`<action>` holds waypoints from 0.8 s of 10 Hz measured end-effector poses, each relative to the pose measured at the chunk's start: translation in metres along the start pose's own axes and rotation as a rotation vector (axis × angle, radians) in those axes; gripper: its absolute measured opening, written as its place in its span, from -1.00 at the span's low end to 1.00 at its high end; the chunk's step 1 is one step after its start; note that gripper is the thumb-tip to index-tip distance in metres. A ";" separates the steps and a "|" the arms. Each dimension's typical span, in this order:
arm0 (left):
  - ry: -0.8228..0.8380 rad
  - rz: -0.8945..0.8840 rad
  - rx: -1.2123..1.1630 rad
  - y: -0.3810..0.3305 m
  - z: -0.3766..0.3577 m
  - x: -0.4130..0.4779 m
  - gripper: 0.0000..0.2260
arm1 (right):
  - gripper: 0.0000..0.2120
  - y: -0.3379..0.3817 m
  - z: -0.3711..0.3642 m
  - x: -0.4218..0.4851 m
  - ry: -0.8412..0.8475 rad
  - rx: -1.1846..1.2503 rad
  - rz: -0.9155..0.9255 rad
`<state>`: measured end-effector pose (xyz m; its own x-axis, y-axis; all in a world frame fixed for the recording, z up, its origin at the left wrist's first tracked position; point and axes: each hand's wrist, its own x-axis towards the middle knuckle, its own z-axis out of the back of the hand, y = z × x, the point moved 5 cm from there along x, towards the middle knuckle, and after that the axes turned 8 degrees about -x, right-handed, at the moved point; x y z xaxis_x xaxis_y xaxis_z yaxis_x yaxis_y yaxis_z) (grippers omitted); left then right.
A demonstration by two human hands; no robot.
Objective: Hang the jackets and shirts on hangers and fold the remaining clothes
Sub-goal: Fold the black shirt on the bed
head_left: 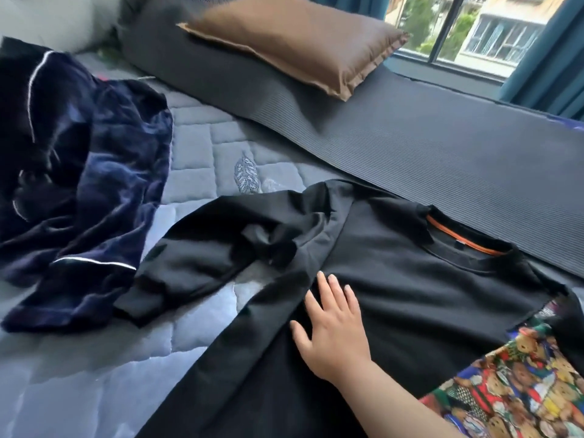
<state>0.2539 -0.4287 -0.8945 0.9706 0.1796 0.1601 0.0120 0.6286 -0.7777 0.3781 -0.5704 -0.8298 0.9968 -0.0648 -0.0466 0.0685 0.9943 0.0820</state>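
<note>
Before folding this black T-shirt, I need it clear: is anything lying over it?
Yes: the multicoloured teddy-bear print cloth appears to lie over the frame-right edge of the black crew-neck T-shirt. The right hand rests flat on the shirt; the navy velvet garment lies beside its sleeve.

Black T-shirt running past the bottom edge of our view, its right side under bear-print fabric, that fabric cropped at the corner, navy velvet garment cut off at left.

Daylight via window top right, outside slightly blown. Soft shadows; black shirt loses detail. Top-left blurred, wide-angle bend at edges.
</note>
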 end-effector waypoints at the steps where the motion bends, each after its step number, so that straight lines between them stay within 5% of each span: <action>1: 0.106 0.329 -0.681 0.068 0.051 0.059 -0.81 | -0.46 0.005 -0.011 0.008 0.022 -0.037 0.014; 2: 0.211 1.217 -0.625 0.029 0.053 0.158 -0.58 | -0.45 -0.002 -0.021 0.012 -0.035 -0.062 0.004; 3: -0.029 0.992 -0.877 0.036 0.086 0.212 -0.85 | -0.42 0.003 -0.022 0.013 -0.108 -0.055 0.007; 5: -0.149 1.242 -1.041 0.048 0.091 0.265 -0.43 | -0.46 0.011 -0.023 0.020 -0.211 -0.051 0.023; 6: -0.343 1.205 -0.956 0.057 0.108 0.274 -0.63 | -0.43 0.014 -0.025 0.022 -0.231 -0.033 0.038; 7: -0.397 1.031 -0.883 0.037 0.132 0.307 -0.78 | -0.44 0.013 -0.027 0.024 -0.256 -0.038 0.062; 8: -0.339 0.805 -1.088 0.004 0.160 0.383 -0.77 | -0.44 0.013 -0.025 0.028 -0.269 -0.012 0.055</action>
<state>0.5872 -0.2362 -0.7396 0.6969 0.4771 -0.5355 -0.1849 -0.6019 -0.7769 0.4056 -0.5570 -0.8554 0.9741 -0.0296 0.2241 0.0152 0.9977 0.0657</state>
